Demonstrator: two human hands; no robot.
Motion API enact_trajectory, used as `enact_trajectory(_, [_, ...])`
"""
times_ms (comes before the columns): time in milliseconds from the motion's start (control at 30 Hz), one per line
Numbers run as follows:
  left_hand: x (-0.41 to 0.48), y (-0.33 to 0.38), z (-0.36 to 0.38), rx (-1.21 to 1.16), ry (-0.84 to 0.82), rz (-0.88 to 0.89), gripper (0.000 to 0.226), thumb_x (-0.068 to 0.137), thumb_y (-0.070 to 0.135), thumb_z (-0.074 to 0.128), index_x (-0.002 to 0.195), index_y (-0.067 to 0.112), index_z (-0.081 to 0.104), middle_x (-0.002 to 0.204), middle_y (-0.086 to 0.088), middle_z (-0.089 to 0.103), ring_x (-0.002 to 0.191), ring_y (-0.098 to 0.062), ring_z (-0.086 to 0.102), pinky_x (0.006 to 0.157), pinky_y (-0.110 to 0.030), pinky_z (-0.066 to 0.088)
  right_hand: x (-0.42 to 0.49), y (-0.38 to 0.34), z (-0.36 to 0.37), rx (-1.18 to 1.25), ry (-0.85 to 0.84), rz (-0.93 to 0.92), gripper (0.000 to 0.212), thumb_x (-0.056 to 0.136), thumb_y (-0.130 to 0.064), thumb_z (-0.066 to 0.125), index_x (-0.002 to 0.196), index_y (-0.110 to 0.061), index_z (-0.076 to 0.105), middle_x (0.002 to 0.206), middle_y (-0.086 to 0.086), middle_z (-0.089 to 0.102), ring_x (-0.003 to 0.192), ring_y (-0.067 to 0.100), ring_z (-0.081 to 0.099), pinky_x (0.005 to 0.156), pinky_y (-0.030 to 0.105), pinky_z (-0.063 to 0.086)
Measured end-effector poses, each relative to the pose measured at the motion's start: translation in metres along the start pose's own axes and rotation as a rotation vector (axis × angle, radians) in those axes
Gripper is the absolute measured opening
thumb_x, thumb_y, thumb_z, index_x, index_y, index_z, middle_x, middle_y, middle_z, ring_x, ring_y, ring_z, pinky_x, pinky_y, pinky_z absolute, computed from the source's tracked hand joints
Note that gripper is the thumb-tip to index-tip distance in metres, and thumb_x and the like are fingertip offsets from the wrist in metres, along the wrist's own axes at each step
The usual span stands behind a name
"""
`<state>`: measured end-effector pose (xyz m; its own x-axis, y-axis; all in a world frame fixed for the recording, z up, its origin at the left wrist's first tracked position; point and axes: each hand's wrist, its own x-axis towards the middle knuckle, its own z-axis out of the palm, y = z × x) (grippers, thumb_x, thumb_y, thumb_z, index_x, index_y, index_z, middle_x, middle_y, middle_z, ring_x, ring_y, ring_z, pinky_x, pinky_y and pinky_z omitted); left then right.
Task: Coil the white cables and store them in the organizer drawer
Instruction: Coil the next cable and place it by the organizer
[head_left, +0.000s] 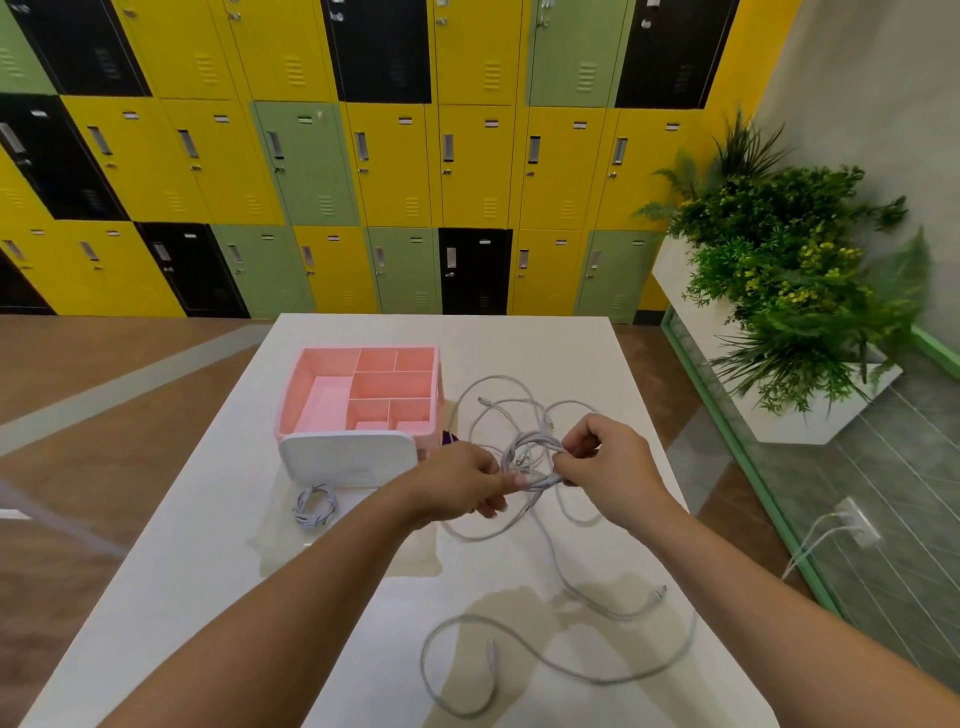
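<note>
A pink organizer (363, 387) with several compartments stands on the white table (208, 519); its white drawer front (348, 460) faces me. A finished coil of white cable (313, 506) lies on the table just in front of the drawer. Right of the organizer, my left hand (460, 486) and my right hand (602, 460) both pinch a small bundle of white cable loops (532, 460) held just above the table. Loose white cable (561, 660) trails from the bundle in wide curves toward the near edge, with a plug end (658, 592) at the right.
More loose cable loops (498, 400) lie behind my hands. Beyond the table's far edge stands a wall of yellow, green and black lockers (395, 166). A white planter with green plants (789, 291) sits to the right, beside a glass partition.
</note>
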<state>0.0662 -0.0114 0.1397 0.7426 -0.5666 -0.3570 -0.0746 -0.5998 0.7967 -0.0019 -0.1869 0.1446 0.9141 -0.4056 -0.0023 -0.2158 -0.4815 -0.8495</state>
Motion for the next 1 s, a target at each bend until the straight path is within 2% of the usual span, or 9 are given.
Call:
enact_trajectory(167, [0.002, 0.004, -0.008, 0.161, -0.04, 0.003, 0.038, 0.086, 0.047, 0.068, 0.074, 0.01, 0.063, 0.069, 0.004, 0.068, 0.067, -0.009, 0.065, 0.08, -0.03, 0.053, -0.002, -0.001, -0.001, 0.011, -0.07, 0.029, 0.012, 0.076, -0.002, 0.069, 0.073, -0.006, 0.058, 0.066, 0.004, 0.06, 0.059, 0.017, 0.058, 0.057, 0.026, 0.047])
enact_trajectory(333, [0.004, 0.0, -0.008, 0.251, 0.043, 0.007, 0.036, 0.082, 0.048, 0.071, 0.077, 0.013, 0.062, 0.074, 0.005, 0.069, 0.072, -0.011, 0.065, 0.072, -0.027, 0.051, -0.001, 0.003, 0.001, 0.05, -0.079, 0.06, 0.01, 0.076, 0.0, 0.068, 0.075, -0.002, 0.058, 0.066, 0.004, 0.06, 0.059, 0.02, 0.062, 0.061, 0.037, 0.053])
enact_trajectory(400, [0.003, 0.0, -0.005, 0.366, 0.113, 0.06, 0.037, 0.082, 0.051, 0.07, 0.097, 0.018, 0.061, 0.086, 0.008, 0.066, 0.078, -0.012, 0.06, 0.072, -0.029, 0.047, -0.001, 0.004, 0.001, 0.05, -0.083, 0.071, 0.01, 0.076, -0.001, 0.068, 0.075, -0.003, 0.059, 0.067, 0.005, 0.061, 0.059, 0.019, 0.064, 0.059, 0.033, 0.051])
enact_trajectory(467, [0.002, 0.001, 0.002, 0.385, 0.155, 0.176, 0.047, 0.086, 0.047, 0.067, 0.124, 0.024, 0.051, 0.111, 0.008, 0.06, 0.09, -0.01, 0.057, 0.081, -0.029, 0.047, -0.001, 0.006, 0.001, 0.035, -0.092, 0.068, 0.008, 0.077, -0.001, 0.068, 0.077, -0.002, 0.06, 0.067, 0.006, 0.063, 0.06, 0.019, 0.064, 0.058, 0.032, 0.051])
enact_trajectory(567, [0.006, 0.003, 0.012, 0.564, 0.205, 0.356, 0.041, 0.094, 0.038, 0.057, 0.132, 0.029, 0.046, 0.13, 0.006, 0.055, 0.113, -0.015, 0.054, 0.094, -0.039, 0.047, -0.001, 0.006, 0.001, 0.003, -0.132, 0.048, 0.007, 0.076, -0.002, 0.069, 0.078, -0.004, 0.063, 0.067, 0.006, 0.066, 0.061, 0.019, 0.066, 0.066, 0.036, 0.057])
enact_trajectory(633, [0.01, 0.003, 0.014, 0.73, 0.241, 0.435, 0.028, 0.098, 0.034, 0.05, 0.125, 0.026, 0.052, 0.121, 0.004, 0.06, 0.11, -0.019, 0.055, 0.089, -0.041, 0.048, -0.003, 0.004, 0.001, -0.015, -0.172, 0.023, 0.007, 0.077, -0.003, 0.069, 0.077, -0.005, 0.063, 0.068, 0.006, 0.067, 0.063, 0.019, 0.068, 0.066, 0.034, 0.058])
enact_trajectory(733, [0.013, -0.001, 0.014, 0.86, 0.292, 0.561, 0.02, 0.099, 0.024, 0.047, 0.116, 0.021, 0.056, 0.106, 0.0, 0.062, 0.1, -0.02, 0.056, 0.084, -0.035, 0.047, -0.004, 0.002, 0.0, -0.011, -0.205, 0.001, 0.008, 0.079, -0.008, 0.073, 0.078, -0.006, 0.065, 0.069, 0.005, 0.067, 0.066, 0.02, 0.07, 0.064, 0.028, 0.059])
enact_trajectory(900, [0.013, -0.009, 0.014, 0.899, 0.335, 0.613, 0.025, 0.101, 0.021, 0.04, 0.121, 0.018, 0.054, 0.111, -0.002, 0.059, 0.101, -0.022, 0.052, 0.086, -0.032, 0.043, 0.0, 0.001, -0.007, -0.07, -0.178, -0.037, 0.01, 0.081, -0.017, 0.073, 0.079, -0.013, 0.065, 0.078, -0.002, 0.07, 0.074, 0.013, 0.068, 0.061, 0.018, 0.046])
enact_trajectory(1000, [0.013, -0.012, 0.018, 0.863, 0.375, 0.593, 0.025, 0.102, 0.024, 0.037, 0.119, 0.017, 0.053, 0.112, -0.003, 0.059, 0.098, -0.021, 0.052, 0.086, -0.036, 0.044, 0.002, 0.002, -0.008, -0.028, -0.166, -0.041, 0.01, 0.087, -0.015, 0.066, 0.078, -0.012, 0.065, 0.073, -0.001, 0.072, 0.071, 0.008, 0.069, 0.072, 0.028, 0.054])
